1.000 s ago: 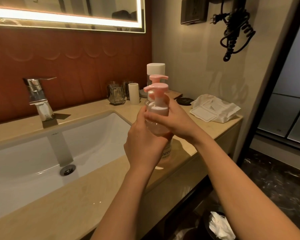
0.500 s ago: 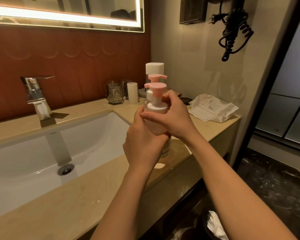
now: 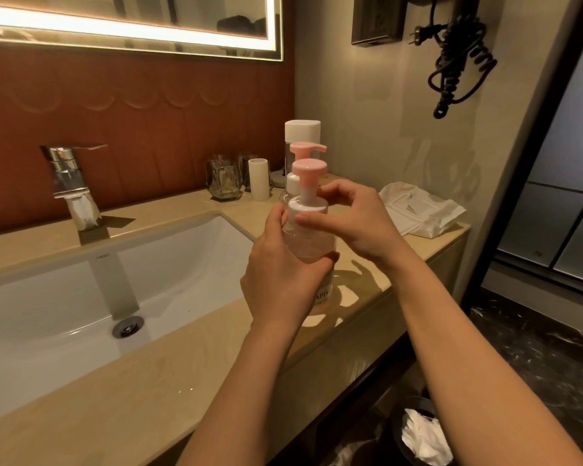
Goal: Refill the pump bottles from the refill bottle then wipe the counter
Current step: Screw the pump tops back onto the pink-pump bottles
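You're gripping the bottle (image 3: pixel 308 242) upright with your left hand (image 3: pixel 278 280); your right hand's (image 3: pixel 354 220) fingers (image 3: pixel 308 218) are pinching the collar (image 3: pixel 307 207), pump (image 3: pixel 308 169) standing straight above them.

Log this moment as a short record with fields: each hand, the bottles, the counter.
left hand: wrapped around the body of the clear pump bottle with pink pump head, holding it above the counter
right hand: fingers on that bottle's white collar
second pink-pump bottle: directly behind
white-capped tall bottle: further back
beige stone counter: white wipes pack at its right end
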